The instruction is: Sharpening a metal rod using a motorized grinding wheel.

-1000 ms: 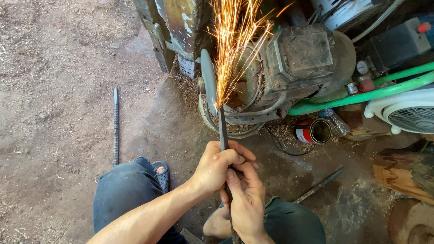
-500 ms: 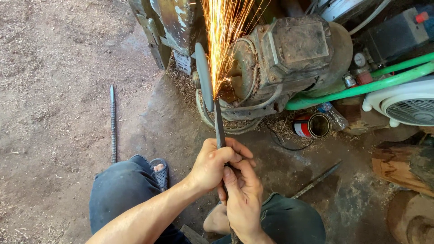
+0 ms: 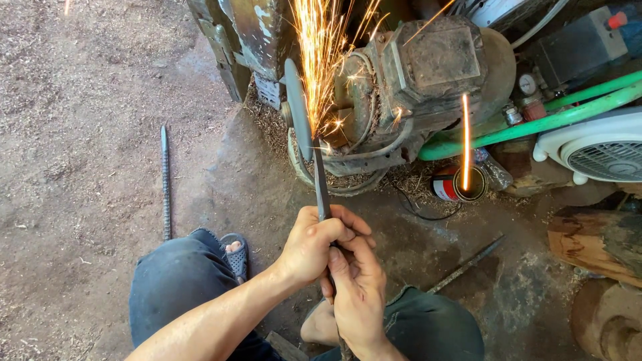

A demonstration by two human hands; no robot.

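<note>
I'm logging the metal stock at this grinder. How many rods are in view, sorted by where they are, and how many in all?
Rod held in both hands, left hand and right hand, tip at the grinding wheel: 1
Rod lying on the ground by the left knee: 1
Rod lying on the ground by the right knee: 1
Total: 3

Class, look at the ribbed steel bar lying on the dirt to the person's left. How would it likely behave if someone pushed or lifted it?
The ribbed steel bar looks straight and solid, so it is probably stiff and heavy for its thickness. Being round, it might roll if nudged sideways, though its ribs and the loose dirt floor would likely slow that. The ribs should give a firm, non-slip grip.
</note>
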